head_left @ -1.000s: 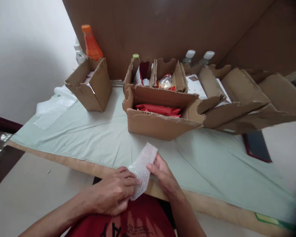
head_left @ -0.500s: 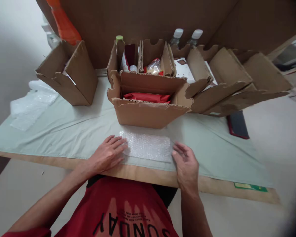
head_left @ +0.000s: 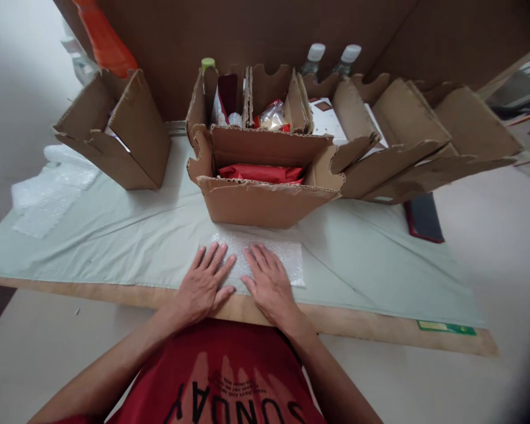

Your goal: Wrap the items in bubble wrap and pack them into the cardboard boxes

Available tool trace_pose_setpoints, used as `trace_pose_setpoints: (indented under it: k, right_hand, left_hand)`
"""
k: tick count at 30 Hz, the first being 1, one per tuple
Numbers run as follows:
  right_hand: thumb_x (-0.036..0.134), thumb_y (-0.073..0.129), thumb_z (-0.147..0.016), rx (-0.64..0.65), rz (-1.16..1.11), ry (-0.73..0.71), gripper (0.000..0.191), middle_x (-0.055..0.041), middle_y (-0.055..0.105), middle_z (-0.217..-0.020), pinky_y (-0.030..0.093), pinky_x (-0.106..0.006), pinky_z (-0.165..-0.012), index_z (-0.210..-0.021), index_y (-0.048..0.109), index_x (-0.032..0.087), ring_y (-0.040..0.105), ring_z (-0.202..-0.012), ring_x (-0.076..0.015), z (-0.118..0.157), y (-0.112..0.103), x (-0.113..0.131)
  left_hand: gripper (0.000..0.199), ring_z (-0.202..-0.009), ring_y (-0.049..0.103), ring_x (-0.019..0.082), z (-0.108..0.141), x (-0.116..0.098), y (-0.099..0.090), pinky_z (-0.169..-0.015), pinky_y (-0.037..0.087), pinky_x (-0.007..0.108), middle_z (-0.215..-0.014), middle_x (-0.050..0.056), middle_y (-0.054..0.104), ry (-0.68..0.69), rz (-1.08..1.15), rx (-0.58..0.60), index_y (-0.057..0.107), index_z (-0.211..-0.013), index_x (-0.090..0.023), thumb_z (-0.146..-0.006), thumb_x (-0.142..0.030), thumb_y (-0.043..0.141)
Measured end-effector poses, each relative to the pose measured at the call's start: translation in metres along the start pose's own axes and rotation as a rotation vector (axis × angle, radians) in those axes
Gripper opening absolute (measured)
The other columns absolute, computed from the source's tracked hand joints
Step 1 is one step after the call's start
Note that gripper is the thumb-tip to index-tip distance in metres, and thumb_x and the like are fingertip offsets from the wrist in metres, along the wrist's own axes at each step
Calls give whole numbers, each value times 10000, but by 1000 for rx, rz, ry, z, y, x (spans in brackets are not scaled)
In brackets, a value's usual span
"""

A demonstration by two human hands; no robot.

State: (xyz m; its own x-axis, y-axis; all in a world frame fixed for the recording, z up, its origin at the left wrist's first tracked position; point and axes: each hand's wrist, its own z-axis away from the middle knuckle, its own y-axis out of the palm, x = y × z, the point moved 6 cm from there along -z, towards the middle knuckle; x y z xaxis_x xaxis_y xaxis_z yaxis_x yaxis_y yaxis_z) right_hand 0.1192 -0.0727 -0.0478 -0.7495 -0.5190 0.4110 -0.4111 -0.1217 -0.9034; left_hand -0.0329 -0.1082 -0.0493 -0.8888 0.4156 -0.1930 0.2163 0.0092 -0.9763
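Bubble-wrap sheet (head_left: 289, 262): flat on the cloth-covered table (head_left: 371, 265), near its front edge. Left hand (head_left: 203, 288) and right hand (head_left: 271, 288) rest palms down, fingers spread apart, tips on the sheet, gripping nothing. In my judgement, sound practice is even, light pressure, smoothing outward from the middle without bursting bubbles. The open cardboard box (head_left: 251, 203), holding a red packet (head_left: 260, 173), stands just beyond; avoid pushing the sheet against it.
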Motion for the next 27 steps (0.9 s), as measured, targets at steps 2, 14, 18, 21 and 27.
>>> trace_pose_setpoints:
  k: [2, 14, 18, 21, 27]
  right_hand:
    - [334, 527, -999, -42, 70, 39, 577, -135, 458, -1606, 302, -543, -1221, -1550, 437, 187, 382, -1506, -315, 21, -9, -22]
    - [386, 457, -981, -277, 134, 264, 406, -168, 634, -1405, 437, -490, -1025, -1276, 637, 173, 576, -1288, -325, 24, -64, -92]
    - [336, 500, -922, -255, 45, 231, 231, -157, 701, -1286, 464, -479, -959, -889, 679, 194, 627, -1182, -328, 5, -58, -86]
    - [356, 537, -907, -234, -97, 277, 204, -112, 761, -1054, 491, -427, -871, -847, 671, 214, 680, -962, -284, 15, -62, -72]
    - [344, 606, -885, -87, -537, 396, 580, -32, 719, -949, 521, -298, -730, -1451, 549, 234, 649, -746, -174, 37, -41, -9]
  left_hand:
    - [605, -1567, 250, 379, 12, 12, -1, -1249, 214, 588, -1678, 163, 320, -31, -3, 1, 415, -1555, -222, -997, -418, 544]
    - [298, -953, 607, 340, -5, 47, -38, -854, 487, 485, -975, 145, 693, -460, -6, -132, 734, -971, -183, -906, -447, 613]
    - [131, -924, 618, 318, -16, 36, -35, -822, 486, 455, -926, 129, 693, -463, 111, -107, 669, -767, -199, -857, -262, 597]
    - [96, -785, 639, 241, -11, 40, -38, -743, 495, 375, -804, 65, 687, -518, 303, -112, 609, -742, -212, -828, -219, 568]
    - [141, -604, 588, 151, 14, 91, -77, -608, 462, 272, -652, -21, 630, -697, 524, -229, 572, -740, -221, -814, -341, 563]
